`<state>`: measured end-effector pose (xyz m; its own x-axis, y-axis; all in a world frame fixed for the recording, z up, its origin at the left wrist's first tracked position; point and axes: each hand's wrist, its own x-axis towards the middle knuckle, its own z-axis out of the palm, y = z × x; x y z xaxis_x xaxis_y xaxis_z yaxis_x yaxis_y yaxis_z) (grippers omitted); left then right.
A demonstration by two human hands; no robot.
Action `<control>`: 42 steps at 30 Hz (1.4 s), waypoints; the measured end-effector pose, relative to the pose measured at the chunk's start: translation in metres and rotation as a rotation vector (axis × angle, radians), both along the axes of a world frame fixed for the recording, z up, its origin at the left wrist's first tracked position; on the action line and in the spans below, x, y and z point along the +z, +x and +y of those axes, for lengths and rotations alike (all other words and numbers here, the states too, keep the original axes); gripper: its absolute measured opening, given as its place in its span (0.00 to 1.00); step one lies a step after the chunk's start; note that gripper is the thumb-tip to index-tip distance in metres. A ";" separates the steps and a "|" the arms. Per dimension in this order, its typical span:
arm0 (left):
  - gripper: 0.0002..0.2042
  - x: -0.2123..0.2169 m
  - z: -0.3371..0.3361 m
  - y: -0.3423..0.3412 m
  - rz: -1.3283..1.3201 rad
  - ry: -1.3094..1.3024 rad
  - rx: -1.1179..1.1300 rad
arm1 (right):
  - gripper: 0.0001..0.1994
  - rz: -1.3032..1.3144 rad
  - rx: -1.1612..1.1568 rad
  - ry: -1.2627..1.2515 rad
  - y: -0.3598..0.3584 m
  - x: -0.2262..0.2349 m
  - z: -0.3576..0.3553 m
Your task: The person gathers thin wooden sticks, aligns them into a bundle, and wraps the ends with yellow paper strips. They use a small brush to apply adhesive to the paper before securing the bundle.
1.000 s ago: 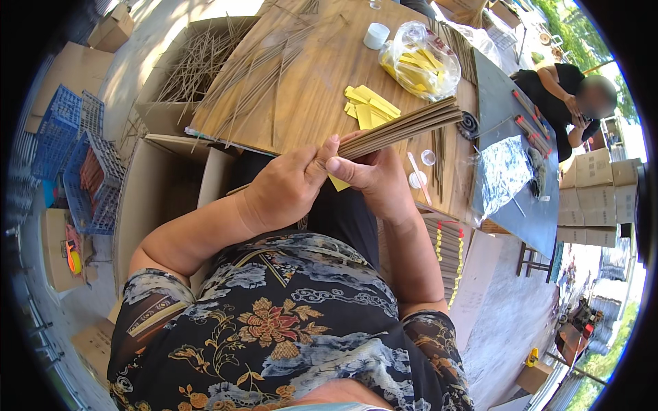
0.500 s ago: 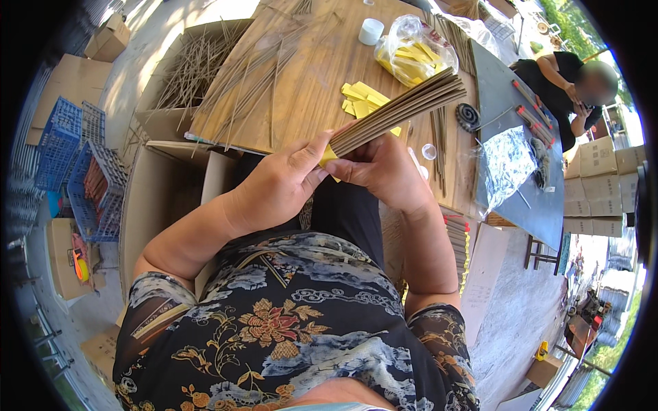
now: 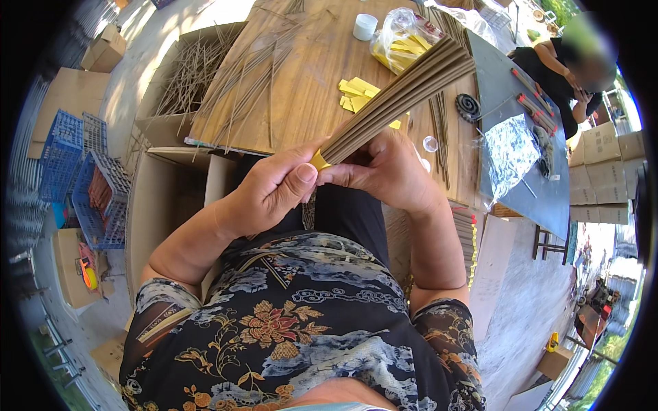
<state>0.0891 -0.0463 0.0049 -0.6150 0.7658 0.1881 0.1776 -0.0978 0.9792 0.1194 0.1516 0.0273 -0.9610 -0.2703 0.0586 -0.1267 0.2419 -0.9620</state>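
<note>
Here, hands (image 3: 274, 188) gripping stick bundle (image 3: 401, 96), bag (image 3: 402, 20) (yellow strips (image 3: 412, 45)), carton (image 3: 168, 135) of sticks (image 3: 194, 77)

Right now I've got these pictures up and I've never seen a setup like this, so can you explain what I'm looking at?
There's no machine here: a person is working with two bare hands. The view comes from a wide fisheye camera on that person's head, looking down, so straight edges bend near the rim.

The left hand and right hand hold a bundle of thin brown sticks at its near end, where a yellow paper strip shows by the fingers. The far end fans out over the wooden table.

On that table lie loose brown sticks, a pile of yellow strips, a clear plastic bag with more strips inside, and a white round container.
</note>
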 end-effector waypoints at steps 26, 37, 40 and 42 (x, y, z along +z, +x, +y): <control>0.12 -0.010 0.016 0.011 -0.125 -0.115 -0.033 | 0.14 0.073 -0.412 -1.117 0.008 0.005 -0.039; 0.15 -0.008 0.014 0.037 -0.336 0.014 0.056 | 0.24 0.206 -0.296 -0.748 0.027 0.002 -0.023; 0.14 -0.004 0.012 0.025 -0.310 0.230 0.117 | 0.23 0.362 -0.533 -0.288 0.035 -0.015 0.029; 0.14 0.002 0.015 0.021 -0.324 0.292 0.128 | 0.16 0.309 -0.882 0.386 0.044 -0.048 0.077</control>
<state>0.1099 -0.0309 0.0067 -0.7640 0.6233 0.1668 -0.1050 -0.3752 0.9210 0.1637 0.2281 -0.0210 -0.7845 0.4759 0.3976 0.0171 0.6575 -0.7533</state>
